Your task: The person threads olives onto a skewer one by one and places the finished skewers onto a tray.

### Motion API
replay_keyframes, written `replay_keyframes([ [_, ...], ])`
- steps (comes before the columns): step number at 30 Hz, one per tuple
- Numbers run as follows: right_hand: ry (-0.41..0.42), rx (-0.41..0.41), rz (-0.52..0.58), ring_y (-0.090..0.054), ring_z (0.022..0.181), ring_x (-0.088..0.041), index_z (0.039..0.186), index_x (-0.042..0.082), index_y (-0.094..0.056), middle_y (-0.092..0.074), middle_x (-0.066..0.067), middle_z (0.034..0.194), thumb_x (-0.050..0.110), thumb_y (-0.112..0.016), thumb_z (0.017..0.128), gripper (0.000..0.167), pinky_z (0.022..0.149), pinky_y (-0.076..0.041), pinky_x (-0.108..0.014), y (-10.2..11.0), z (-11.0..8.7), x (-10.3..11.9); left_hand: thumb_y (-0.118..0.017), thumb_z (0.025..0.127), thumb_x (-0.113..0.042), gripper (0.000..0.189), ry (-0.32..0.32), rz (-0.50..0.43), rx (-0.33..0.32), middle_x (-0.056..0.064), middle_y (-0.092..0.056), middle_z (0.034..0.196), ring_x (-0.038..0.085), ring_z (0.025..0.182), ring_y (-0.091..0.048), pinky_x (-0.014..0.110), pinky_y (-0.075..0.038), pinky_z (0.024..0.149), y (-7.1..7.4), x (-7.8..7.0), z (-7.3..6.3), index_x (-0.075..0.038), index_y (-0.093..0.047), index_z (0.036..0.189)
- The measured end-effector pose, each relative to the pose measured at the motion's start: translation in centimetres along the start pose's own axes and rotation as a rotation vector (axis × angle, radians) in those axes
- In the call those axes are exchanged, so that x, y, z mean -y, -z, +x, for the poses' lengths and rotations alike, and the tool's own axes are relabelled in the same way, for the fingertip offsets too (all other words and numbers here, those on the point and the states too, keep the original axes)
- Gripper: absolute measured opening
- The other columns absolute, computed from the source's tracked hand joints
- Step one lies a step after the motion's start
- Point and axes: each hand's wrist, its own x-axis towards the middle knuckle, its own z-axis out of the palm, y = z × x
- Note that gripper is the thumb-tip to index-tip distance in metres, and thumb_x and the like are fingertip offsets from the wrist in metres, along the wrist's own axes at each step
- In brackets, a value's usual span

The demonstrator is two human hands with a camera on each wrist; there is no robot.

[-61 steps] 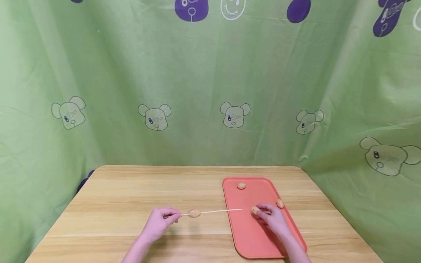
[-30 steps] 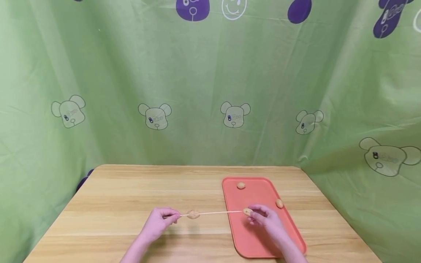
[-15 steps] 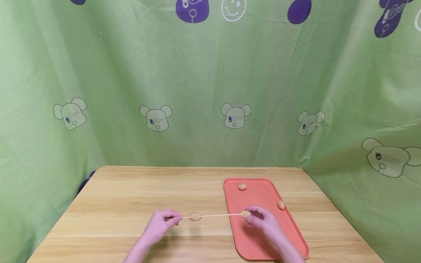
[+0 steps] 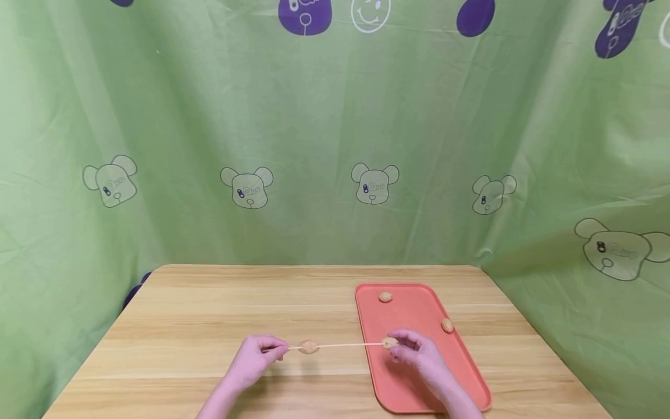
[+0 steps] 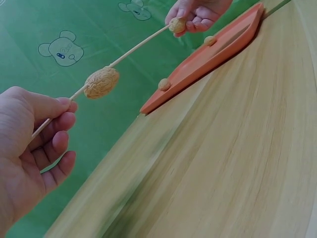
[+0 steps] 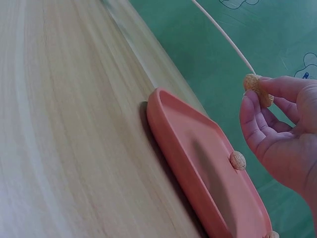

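Note:
My left hand [image 4: 256, 359] pinches a thin pale wooden skewer [image 4: 345, 344] near one end, between thumb and forefinger. A wrinkled tan oval ball [image 5: 102, 82] is threaded on the skewer just beyond those fingers. Over the tray, my right hand [image 4: 421, 358] holds a second tan ball [image 6: 258, 90] between thumb and fingertips. The skewer's far end meets that ball; how deep it goes in is hidden. Both hands are raised above the table, and the skewer runs nearly level between them in the head view.
A coral-pink rectangular tray [image 4: 384, 384] lies on the right of the wooden table [image 4: 199, 314]. One tan ball [image 4: 385, 297] sits near its far end, another tan ball [image 4: 447, 325] at its right rim. A green printed curtain [image 4: 314, 116] hangs behind and beside the table.
My right hand has lifted its ball from over the tray and moved left, bringing it against the skewer's far end. My left hand has stayed almost in place with the skewer.

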Motion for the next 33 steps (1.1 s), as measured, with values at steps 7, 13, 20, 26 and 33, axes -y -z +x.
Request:
replay_keyframes([
  [7, -0.001, -0.013, 0.006, -0.061, 0.082, -0.015, 0.117, -0.019, -0.047, -0.063, -0.008, 0.094, -0.002, -0.063, 0.082, 0.042, 0.073, -0.052, -0.027, -0.3, 0.1, -0.1, -0.066, 0.084, -0.007, 0.013, 0.012, -0.009, -0.003, 0.015, -0.065, 0.081, 0.011, 0.069, -0.058, 0.025, -0.05, 0.063, 0.0, 0.1, 0.1, 0.003, -0.069, 0.09],
  [13, -0.005, -0.041, 0.019, -0.062, 0.081, -0.016, 0.115, -0.02, -0.044, -0.063, -0.009, 0.092, -0.004, -0.063, 0.079, 0.044, 0.074, -0.053, -0.031, -0.7, 0.2, -0.2, -0.064, 0.083, -0.003, 0.01, 0.015, 0.028, -0.004, 0.014, -0.064, 0.08, 0.012, 0.069, -0.058, 0.021, -0.048, 0.062, -0.2, -0.4, 0.0, 0.005, -0.069, 0.089],
  [20, 0.007, -0.039, 0.014, -0.062, 0.078, -0.015, 0.109, -0.018, -0.048, -0.065, -0.007, 0.086, -0.005, -0.065, 0.078, 0.038, 0.071, -0.053, -0.028, -1.0, 0.3, -0.3, -0.063, 0.083, 0.002, 0.009, 0.009, 0.026, -0.013, 0.009, -0.063, 0.076, 0.016, 0.068, -0.058, 0.021, -0.048, 0.061, -0.3, -2.2, -0.8, 0.007, -0.068, 0.088],
  [26, 0.058, -0.028, 0.032, -0.062, 0.074, -0.011, 0.105, -0.018, -0.049, -0.063, -0.005, 0.085, -0.01, -0.064, 0.077, 0.033, 0.069, -0.053, -0.026, -1.3, 0.2, -0.2, -0.062, 0.083, 0.003, 0.008, 0.001, 0.009, -0.009, 0.01, -0.063, 0.074, 0.018, 0.066, -0.057, 0.02, -0.047, 0.059, -0.3, -3.2, -1.0, 0.008, -0.067, 0.087],
  [33, 0.102, -0.02, 0.037, -0.061, 0.074, -0.009, 0.105, -0.021, -0.045, -0.063, -0.003, 0.084, -0.011, -0.063, 0.077, 0.035, 0.068, -0.053, -0.027, -1.5, 0.3, 0.0, -0.061, 0.083, 0.003, 0.009, 0.005, 0.023, 0.0, 0.01, -0.063, 0.074, 0.016, 0.067, -0.057, 0.022, -0.048, 0.061, -0.3, -3.6, -1.0, 0.01, -0.066, 0.087],
])
